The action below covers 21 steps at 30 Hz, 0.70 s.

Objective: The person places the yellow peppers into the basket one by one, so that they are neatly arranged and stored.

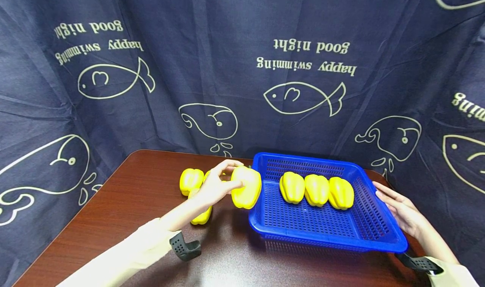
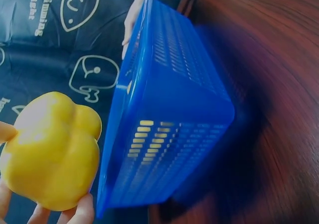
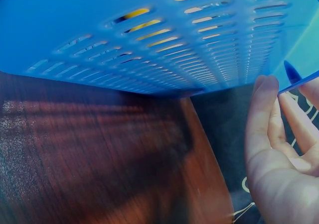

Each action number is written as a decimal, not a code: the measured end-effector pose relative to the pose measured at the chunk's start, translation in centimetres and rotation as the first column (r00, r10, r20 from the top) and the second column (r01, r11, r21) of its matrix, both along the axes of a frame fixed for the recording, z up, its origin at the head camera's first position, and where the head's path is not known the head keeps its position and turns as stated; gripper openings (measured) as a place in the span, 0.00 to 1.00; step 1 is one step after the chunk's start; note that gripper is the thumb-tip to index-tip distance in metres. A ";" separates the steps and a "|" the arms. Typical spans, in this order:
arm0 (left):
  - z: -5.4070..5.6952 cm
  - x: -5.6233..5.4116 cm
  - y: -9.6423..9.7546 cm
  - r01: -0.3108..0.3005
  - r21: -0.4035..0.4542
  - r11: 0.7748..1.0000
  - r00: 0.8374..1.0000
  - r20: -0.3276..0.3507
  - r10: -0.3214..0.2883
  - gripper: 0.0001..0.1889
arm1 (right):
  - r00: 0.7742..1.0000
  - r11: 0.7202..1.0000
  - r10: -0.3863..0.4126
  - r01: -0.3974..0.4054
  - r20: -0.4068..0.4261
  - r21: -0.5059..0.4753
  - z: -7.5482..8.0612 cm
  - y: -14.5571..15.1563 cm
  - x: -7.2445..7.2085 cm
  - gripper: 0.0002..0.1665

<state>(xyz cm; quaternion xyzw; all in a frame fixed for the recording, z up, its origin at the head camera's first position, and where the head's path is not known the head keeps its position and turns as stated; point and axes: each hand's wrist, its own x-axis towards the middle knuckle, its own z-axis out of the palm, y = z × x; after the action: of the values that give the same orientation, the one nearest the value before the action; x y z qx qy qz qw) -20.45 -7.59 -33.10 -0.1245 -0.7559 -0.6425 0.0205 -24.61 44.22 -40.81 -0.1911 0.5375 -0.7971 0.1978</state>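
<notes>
My left hand grips a yellow bell pepper, thumb on one side and fingers on the other. This pepper is held above the table, at the left rim of a blue plastic basket. In the left wrist view the pepper appears beside the basket wall. My right hand holds the basket's right rim; in the right wrist view the thumb lies under the rim, with fingers on its other side. Three yellow bell peppers lie in a row inside the basket.
More yellow bell peppers lie on the brown table left of the basket, partly hidden behind my left hand and forearm. A dark blue curtain with fish drawings hangs around the table's back and sides.
</notes>
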 end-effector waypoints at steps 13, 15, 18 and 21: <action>-0.3 -0.8 4.4 0.054 0.017 0.998 0.994 -0.092 -0.052 0.22 | 1.000 1.000 0.010 -0.010 -0.015 -0.007 -0.2 0.1 -0.2 0.32; -0.4 -0.9 4.9 0.052 -0.001 0.999 0.995 -0.088 -0.052 0.21 | 1.000 1.000 0.008 -0.009 -0.018 -0.006 -0.2 0.2 -0.2 0.32; -0.6 -1.1 5.7 0.049 -0.032 0.998 0.995 -0.090 -0.052 0.21 | 1.000 1.000 0.022 -0.022 -0.022 -0.014 -0.2 0.2 -0.2 0.32; -0.8 -1.3 6.5 0.054 -0.043 0.998 0.995 -0.086 -0.058 0.21 | 0.999 0.999 0.028 -0.029 -0.018 -0.023 -0.2 0.2 -0.3 0.32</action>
<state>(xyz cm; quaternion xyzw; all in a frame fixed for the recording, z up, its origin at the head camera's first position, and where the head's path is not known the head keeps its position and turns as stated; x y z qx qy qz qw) -21.80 -1.13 -33.89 -0.1741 -0.7634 -0.6211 0.0329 -24.87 44.44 -41.03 -0.2079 0.5272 -0.7987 0.2023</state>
